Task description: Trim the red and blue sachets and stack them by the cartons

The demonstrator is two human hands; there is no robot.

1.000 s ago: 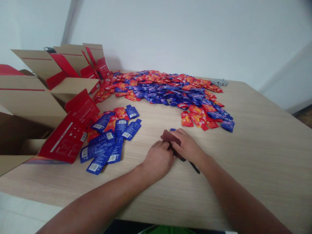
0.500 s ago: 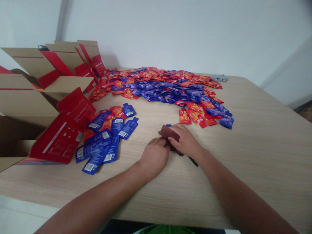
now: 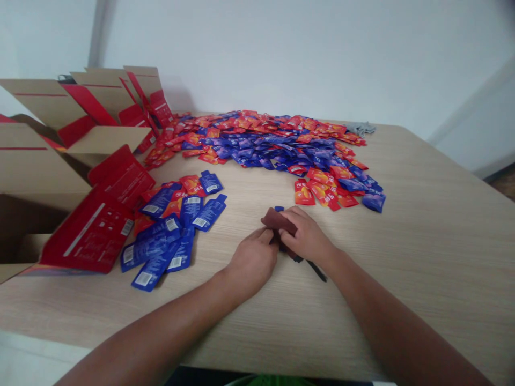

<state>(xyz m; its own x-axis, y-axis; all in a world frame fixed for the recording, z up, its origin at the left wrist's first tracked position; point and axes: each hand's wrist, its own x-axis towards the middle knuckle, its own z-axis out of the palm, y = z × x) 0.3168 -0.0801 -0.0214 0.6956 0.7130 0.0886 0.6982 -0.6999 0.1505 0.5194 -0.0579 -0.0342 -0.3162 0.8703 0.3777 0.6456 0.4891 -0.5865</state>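
The R hand [image 3: 308, 236] has its fingers closed on a brown cloth [image 3: 277, 220], w/ the thumb on the near side of it. The cloth is folded, and it is just above the table [image 3: 402, 241], in the middle, between both hands. The L hand [image 3: 255, 260] is beside it w/ bent fingers touching the lower part of the cloth; I cannot tell if these fingers hold smth., bc. the tips are hidden. Under the cloth is a blue packet [image 3: 279, 208] (only its top edge is seen well). A thin dark strip [image 3: 316, 271] lies near the R wrist. To the left are blue packets [image 3: 161, 241] w/ barcodes up, overlapping a few orange ones, next to open cardboard boxes [image 3: 88, 230]. Behind, along the wall, is a long mixed pile [image 3: 257, 139] of red-orange & blue packets.
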